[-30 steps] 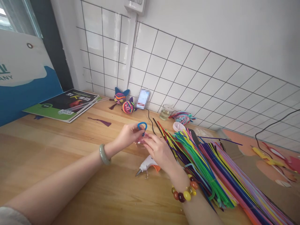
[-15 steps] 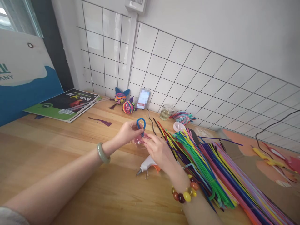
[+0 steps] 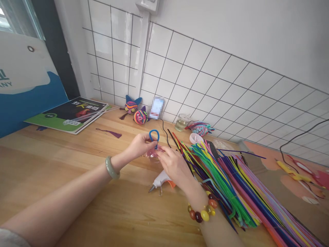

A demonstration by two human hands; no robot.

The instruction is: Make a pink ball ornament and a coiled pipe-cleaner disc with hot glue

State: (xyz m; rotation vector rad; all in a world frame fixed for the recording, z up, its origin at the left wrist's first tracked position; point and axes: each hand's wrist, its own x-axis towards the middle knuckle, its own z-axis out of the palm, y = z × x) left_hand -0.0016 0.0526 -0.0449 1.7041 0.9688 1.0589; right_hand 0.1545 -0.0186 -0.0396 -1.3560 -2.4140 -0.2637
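Note:
My left hand (image 3: 142, 144) pinches a blue pipe cleaner (image 3: 154, 130) bent into an upright loop. Its lower end meets a shiny, see-through pink object (image 3: 151, 154), whose exact kind I cannot make out. From the other side, the closed fingers of my right hand (image 3: 172, 163) grip that pink object and partly cover it. Just below the right hand, a white glue gun (image 3: 159, 180) with an orange trigger lies on the wooden table (image 3: 115, 209), its grey nozzle toward the left.
Bundles of coloured pipe cleaners (image 3: 231, 192) spread over the right side. Behind stand two striped pipe-cleaner figures (image 3: 131, 106), a phone (image 3: 156, 107), a glass jar (image 3: 182, 122) and a blue-pink figure (image 3: 202, 128). A purple tassel (image 3: 113, 133) and a book (image 3: 74, 115) lie left; yellow pliers (image 3: 293, 173) far right.
Almost nothing differs. Both hands keep their hold on the loop and the pink object, and the whole view has shifted very slightly.

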